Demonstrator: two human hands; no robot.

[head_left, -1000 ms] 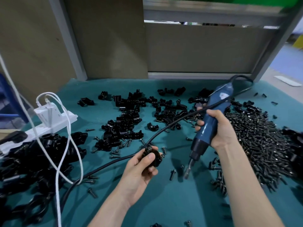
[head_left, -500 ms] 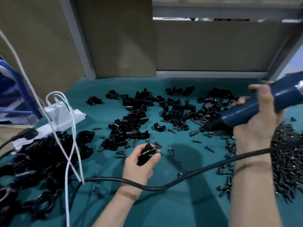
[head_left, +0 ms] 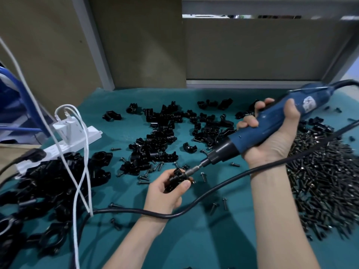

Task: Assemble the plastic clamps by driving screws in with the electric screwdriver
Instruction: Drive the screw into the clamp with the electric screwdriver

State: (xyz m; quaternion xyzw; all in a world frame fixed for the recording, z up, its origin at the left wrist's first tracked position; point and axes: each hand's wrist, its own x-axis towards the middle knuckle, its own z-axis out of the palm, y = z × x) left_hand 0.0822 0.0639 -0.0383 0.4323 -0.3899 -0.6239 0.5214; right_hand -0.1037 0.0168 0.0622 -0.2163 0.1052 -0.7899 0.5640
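Many loose clamp halves (head_left: 155, 136) and screws (head_left: 320, 181) lie unassembled on the tabletop (head_left: 204, 239); a finished heap (head_left: 38, 191) sits near left. The left hand (head_left: 167, 193) is clamped on one clamp (head_left: 175, 179), and the right hand (head_left: 272, 136) is closed around the electric screwdriver (head_left: 272, 123), its bit at the clamp.

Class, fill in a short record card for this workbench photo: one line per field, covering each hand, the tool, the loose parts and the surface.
Left hand: holds a black plastic clamp above the mat
Right hand: grips the blue electric screwdriver
Tool tip: bit meets the clamp from the right
Screws: big pile at right
Loose clamp parts: heap at centre
Larger black parts: pile at left
Power strip: white, left, cables plugged in
Surface: teal mat
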